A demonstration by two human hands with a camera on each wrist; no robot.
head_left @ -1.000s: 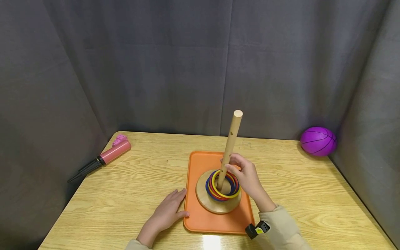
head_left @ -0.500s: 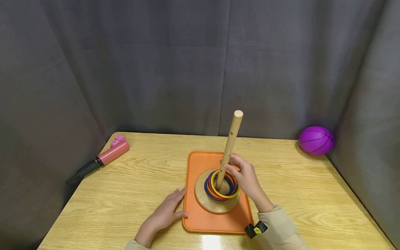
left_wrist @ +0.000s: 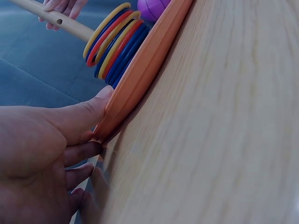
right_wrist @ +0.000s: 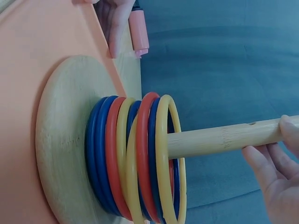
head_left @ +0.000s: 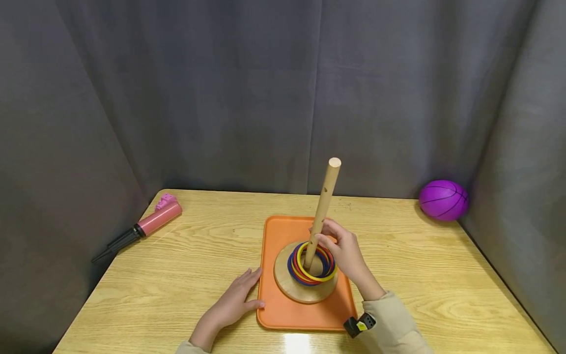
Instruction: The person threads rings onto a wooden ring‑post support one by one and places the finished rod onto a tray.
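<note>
A wooden post [head_left: 327, 189] rises from a round wooden base [head_left: 286, 286] standing on an orange tray [head_left: 283, 314]. Around the post's foot lies a stack of blue, red and yellow rings [right_wrist: 142, 154], the top ones slightly askew. My right hand [head_left: 349, 250] pinches the post above the stack between thumb and fingers, as the right wrist view shows. My left hand [head_left: 230, 304] touches the tray's left edge with its thumb and fingertips, the fingers spread and fairly straight. In the left wrist view the thumb [left_wrist: 100, 95] meets the tray's side.
A pink hand pump [head_left: 160, 219] with a black end lies at the table's left edge, a small pink object [head_left: 166, 200] beside it. At the back right corner sits a purple ball [head_left: 443, 200]. Grey curtains [head_left: 239, 98] enclose the table [head_left: 194, 255] behind and at the sides.
The head view has shifted slightly, so everything appears a little further left. Both hands keep their places on the post and the tray.
</note>
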